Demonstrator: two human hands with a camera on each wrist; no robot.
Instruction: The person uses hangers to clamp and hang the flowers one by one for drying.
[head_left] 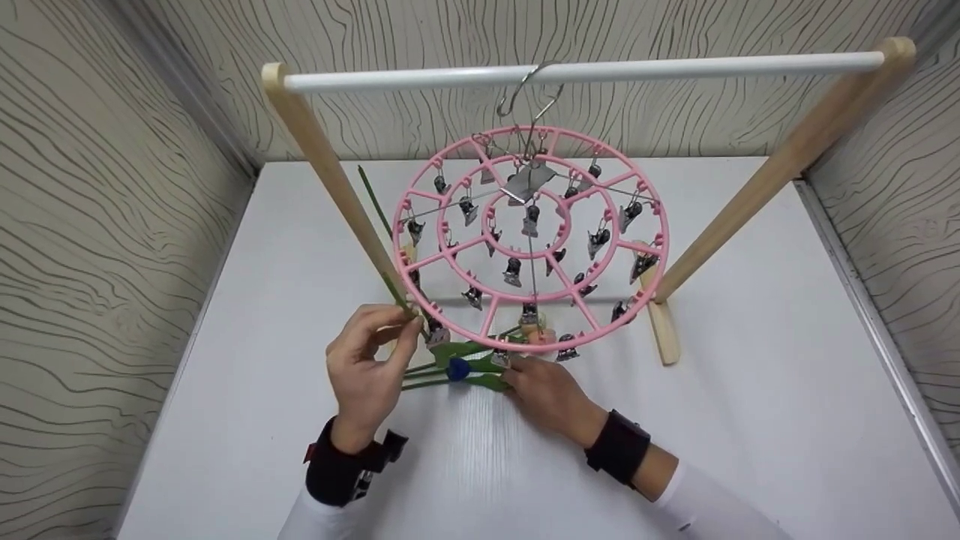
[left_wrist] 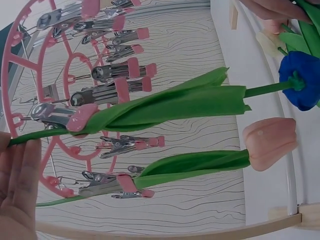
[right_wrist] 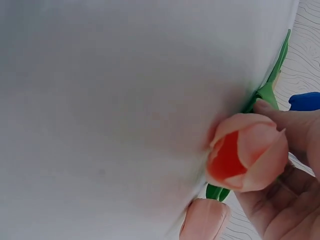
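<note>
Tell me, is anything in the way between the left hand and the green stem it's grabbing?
No, nothing visible is in the way. The left hand already pinches the green stem with its fingertips, right beside a metal clip on the pink round hanger. The right hand holds a pink tulip.

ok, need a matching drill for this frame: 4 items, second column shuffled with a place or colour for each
Items:
1. clip hanger
2. rail
3. left hand
4. blue flower

Place or colour:
A. white, across the top of the wooden stand
B. pinching a green stem by the hanger's rim
C. pink, round, hung by a metal hook
D. on the table between the two hands

Pairs: 1-C, 2-A, 3-B, 4-D
</note>
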